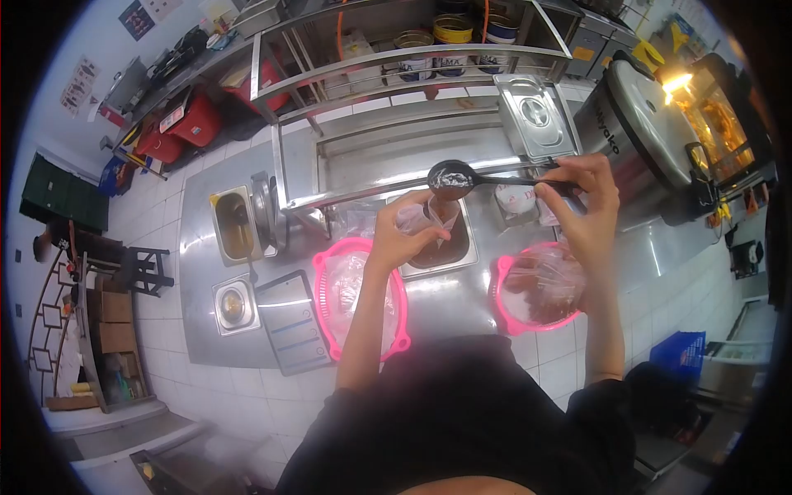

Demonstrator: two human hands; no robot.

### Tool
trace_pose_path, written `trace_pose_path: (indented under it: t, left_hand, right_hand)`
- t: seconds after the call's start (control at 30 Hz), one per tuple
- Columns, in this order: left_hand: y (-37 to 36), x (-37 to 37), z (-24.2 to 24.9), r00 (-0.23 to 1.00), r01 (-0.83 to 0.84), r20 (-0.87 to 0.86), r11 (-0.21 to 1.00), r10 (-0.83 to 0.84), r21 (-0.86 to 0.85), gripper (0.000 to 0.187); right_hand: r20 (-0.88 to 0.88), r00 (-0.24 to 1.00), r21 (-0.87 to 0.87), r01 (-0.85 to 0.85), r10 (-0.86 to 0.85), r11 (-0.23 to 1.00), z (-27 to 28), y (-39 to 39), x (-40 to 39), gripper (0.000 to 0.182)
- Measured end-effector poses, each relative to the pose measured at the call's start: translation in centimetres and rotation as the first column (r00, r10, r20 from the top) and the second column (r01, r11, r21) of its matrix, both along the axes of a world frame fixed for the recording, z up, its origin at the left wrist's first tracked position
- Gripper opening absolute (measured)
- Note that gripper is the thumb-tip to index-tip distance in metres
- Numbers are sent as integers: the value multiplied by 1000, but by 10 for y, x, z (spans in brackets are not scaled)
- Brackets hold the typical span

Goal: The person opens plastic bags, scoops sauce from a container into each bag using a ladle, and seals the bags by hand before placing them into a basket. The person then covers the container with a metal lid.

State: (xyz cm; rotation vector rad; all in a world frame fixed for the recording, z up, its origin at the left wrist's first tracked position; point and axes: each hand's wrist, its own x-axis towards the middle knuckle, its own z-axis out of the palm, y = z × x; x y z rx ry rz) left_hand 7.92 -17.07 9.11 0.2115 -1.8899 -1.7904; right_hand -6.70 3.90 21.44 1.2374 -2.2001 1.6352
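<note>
My right hand (587, 206) grips the handle of a black ladle (503, 180). The ladle's bowl is tipped over a small clear plastic bag (431, 219), and brown liquid shows at its lower edge. Thumb and fingers of my left hand (394, 233) hold that bag with its mouth upward. Below the bag, a steel pan (466, 257) holds brown sauce. A pink basket (321, 285) lined with clear plastic stands under my left forearm. Beside my right wrist, another pink basket (500, 289) contains filled clear bags.
A steel shelf frame (396, 56) rises behind the worktop, with a lidded steel container (532, 115) near it. A large silver cooker (635, 124) stands to the right. Left are a steel pan of yellowish liquid (233, 229), a small steel tray (235, 305) and a grey board (293, 320).
</note>
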Motion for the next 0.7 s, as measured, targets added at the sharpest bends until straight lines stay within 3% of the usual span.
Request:
trace_pose_path:
  t: [0.07,0.13,0.23,0.27,0.33,0.4,0.47,0.7]
  left_hand:
    - [0,-1,5,1000,-26,-5,1000,26,4,57]
    - [1,-2,8,999,-49,-12,999,49,8,57]
    - [-1,-4,4,997,-54,-56,998,57,42,56]
    - [-4,-5,0,995,-77,-72,997,76,-21,55]
    - [-4,-2,5,991,-106,-87,991,98,-83,54]
    - [-4,3,13,1000,-22,3,1000,22,2,52]
    - [-4,3,8,999,-40,-22,999,40,-5,51]
    - [1,9,9,995,-83,-65,996,81,-37,51]
  right_hand:
    - [-3,1000,-49,-7,7,999,2,-1,2,35]
    - [-270,955,-9,127,-125,992,7,0,6,35]
    - [-374,915,-74,136,-154,988,1,-1,8,35]
    - [-374,915,-73,133,-151,988,1,1,10,35]
    - [-688,708,43,260,-160,965,1,4,16,39]
    - [-690,715,33,190,-115,981,-7,2,13,38]
    - [-692,718,23,119,-70,993,-13,1,10,37]
    - [-395,914,29,116,-96,993,-33,-7,4,36]
